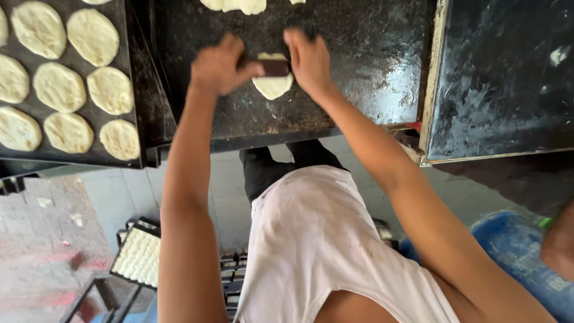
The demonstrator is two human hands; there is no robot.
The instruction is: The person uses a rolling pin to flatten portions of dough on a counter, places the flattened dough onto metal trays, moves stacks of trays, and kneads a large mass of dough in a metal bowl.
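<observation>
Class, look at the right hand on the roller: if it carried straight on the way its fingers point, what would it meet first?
Probably the pale dough pieces at the work surface's far edge; the right hand points there, though depth is unclear.

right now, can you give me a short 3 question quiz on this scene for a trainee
1. True or false: both hands grip one dark roller over a piece of dough.
2. Where is the tray of flattened dough rounds: A) left of the work surface, B) right of it?
3. What colour is the surface under the dough?

Key
1. True: left hand and right hand hold the roller on the dough.
2. A: tray with rounds.
3. Black, the work surface.
</observation>
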